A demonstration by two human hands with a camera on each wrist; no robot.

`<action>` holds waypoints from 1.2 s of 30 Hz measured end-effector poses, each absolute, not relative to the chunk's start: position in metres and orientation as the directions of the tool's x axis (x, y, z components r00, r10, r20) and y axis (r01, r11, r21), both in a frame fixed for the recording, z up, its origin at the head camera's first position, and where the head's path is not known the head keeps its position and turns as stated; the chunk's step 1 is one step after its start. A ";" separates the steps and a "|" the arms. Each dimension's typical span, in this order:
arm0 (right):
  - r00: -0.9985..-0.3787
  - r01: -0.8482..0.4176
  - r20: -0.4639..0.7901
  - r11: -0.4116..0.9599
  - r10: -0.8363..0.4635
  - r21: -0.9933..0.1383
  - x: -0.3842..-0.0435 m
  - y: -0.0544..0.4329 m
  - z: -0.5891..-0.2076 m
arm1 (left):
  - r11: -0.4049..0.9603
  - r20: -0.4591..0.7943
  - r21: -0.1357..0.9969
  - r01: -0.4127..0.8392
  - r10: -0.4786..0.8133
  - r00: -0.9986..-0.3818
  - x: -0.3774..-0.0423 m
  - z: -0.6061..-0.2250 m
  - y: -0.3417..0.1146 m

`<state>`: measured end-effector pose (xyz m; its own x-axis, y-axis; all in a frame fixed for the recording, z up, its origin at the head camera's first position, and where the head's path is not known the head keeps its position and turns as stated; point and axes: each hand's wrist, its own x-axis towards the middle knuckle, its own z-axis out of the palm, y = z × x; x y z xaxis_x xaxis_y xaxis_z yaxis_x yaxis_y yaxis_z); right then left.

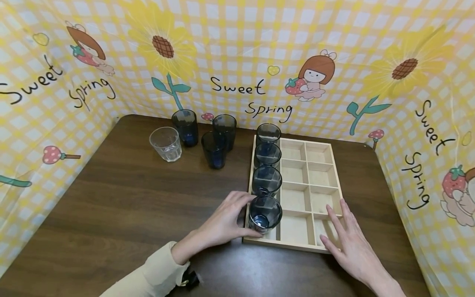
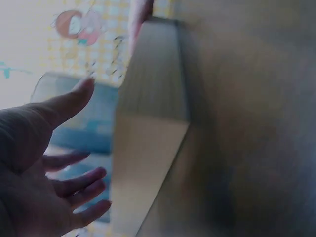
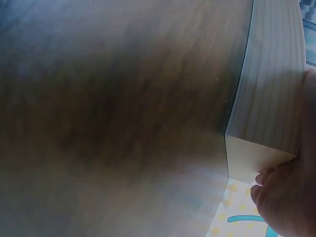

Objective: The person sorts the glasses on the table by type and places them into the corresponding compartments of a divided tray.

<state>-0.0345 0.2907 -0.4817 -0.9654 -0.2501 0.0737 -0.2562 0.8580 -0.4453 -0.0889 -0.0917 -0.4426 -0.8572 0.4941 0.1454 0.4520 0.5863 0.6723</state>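
My left hand (image 1: pixel 228 218) curves round the nearest dark blue drinking glass (image 1: pixel 265 214), thumb on the near side and fingers on the far side. That glass stands in the front left compartment of a wooden divided tray (image 1: pixel 291 244). Behind it, other dark glasses (image 1: pixel 267 180) fill the left column in a line. Over the tray's front right corner lies my right hand (image 1: pixel 352 247), fingers spread, holding no glass. In the left wrist view the thumb and fingers of the left hand (image 2: pixel 54 163) frame the glass beside the tray's side (image 2: pixel 148 158).
Left of the tray, at the back of the brown table (image 1: pixel 148 206), stand a clear glass (image 1: pixel 165 144) and three dark glasses (image 1: pixel 214 150). The tray's middle and right columns show bare compartments. A yellow checked cloth (image 1: pixel 237 49) hangs behind and at both sides.
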 end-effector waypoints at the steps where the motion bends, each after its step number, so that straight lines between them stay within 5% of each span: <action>1: -0.965 -0.256 0.072 0.857 -0.251 -0.448 -0.034 0.290 -0.482 | 0.586 0.143 0.672 0.453 0.497 -0.856 -0.091 -0.441 -0.097; 6: -0.964 -0.261 0.076 0.855 -0.255 -0.449 -0.034 0.290 -0.482 | 0.616 0.163 0.667 0.418 0.427 -0.890 -0.107 -0.435 -0.130; 12: -0.962 -0.269 0.081 0.850 -0.261 -0.453 -0.035 0.288 -0.482 | 0.681 0.240 0.672 0.292 0.173 -0.955 -0.132 -0.439 -0.162; 22: -0.963 -0.266 0.080 0.857 -0.258 -0.441 -0.034 0.290 -0.482 | 0.656 0.412 0.711 0.254 -0.097 -0.906 -0.182 -0.497 -0.177; 29: -0.963 -0.264 0.071 0.850 -0.261 -0.457 -0.034 0.291 -0.482 | 0.639 0.350 0.746 0.186 -0.140 -0.926 -0.226 -0.546 -0.189; 36: -0.964 -0.260 0.068 0.862 -0.256 -0.436 -0.035 0.291 -0.481 | 0.467 0.175 0.880 0.089 -0.144 -0.974 -0.221 -0.509 -0.181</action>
